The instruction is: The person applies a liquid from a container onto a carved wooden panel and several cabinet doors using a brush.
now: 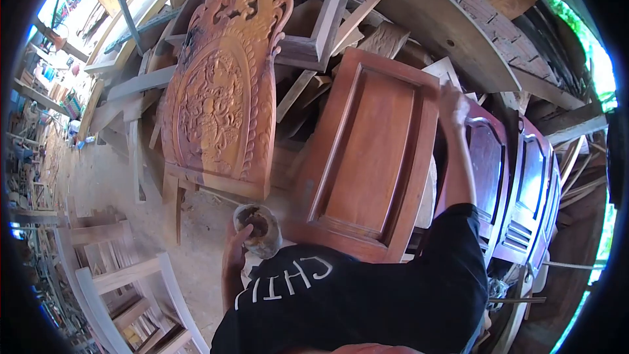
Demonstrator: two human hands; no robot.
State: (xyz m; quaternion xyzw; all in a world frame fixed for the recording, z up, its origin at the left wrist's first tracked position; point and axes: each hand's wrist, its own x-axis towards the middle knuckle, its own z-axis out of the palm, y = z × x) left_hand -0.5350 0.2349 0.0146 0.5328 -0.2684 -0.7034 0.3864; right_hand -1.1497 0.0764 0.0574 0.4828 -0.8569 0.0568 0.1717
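My left hand point(237, 244) grips a round, stained pot point(267, 241) by its rim, with the thumb over the edge. Brown residue coats the inside of the pot. At the upper right corner of a reddish-brown wooden panel door point(370, 147), my right hand point(452, 106) is closed, with the arm stretched out along the door's right edge. What the right fingers hold, if anything, is too small to make out. The door leans tilted, its lower edge close to my body. Left of it stands a carved wooden panel point(219, 101) with an oval relief and a scrolled top.
Glossy dark-red panel doors point(527, 183) lean on the right. Behind stand a wooden box frame point(325, 23), a wide board point(445, 29) and a brick wall point(481, 59). A pale wooden frame point(128, 275) is at lower left, on a dusty floor point(209, 275).
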